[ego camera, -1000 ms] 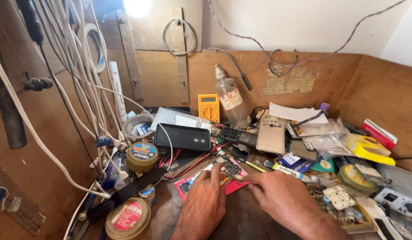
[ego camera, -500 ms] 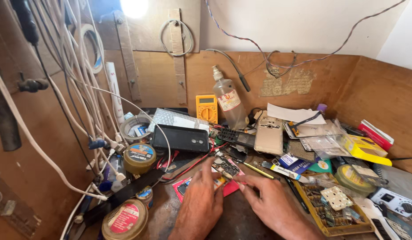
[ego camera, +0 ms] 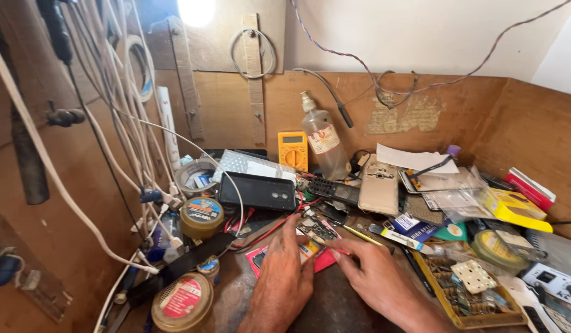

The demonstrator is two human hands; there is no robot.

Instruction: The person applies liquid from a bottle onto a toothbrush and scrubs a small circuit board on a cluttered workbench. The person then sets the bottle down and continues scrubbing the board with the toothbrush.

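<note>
circuit board: small board (ego camera: 317, 230) pinched at its edges by fingers (ego camera: 293, 229) of both hands, just above a red card (ego camera: 325, 259)
left hand: (ego camera: 284, 279) fingers closed on the board's left side
right hand: (ego camera: 376, 277) fingers closed on its right side
surface: dark worn surface (ego camera: 334, 308), cluttered; black phone (ego camera: 257, 191) beyond the fingers, round tin (ego camera: 201, 217) to their left
room: brown board walls (ego camera: 482, 123), white cables (ego camera: 122, 117) hanging left

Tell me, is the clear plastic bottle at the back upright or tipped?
Upright: the clear plastic bottle stands on its base, nozzle pointing up, beside the yellow multimeter.
</note>
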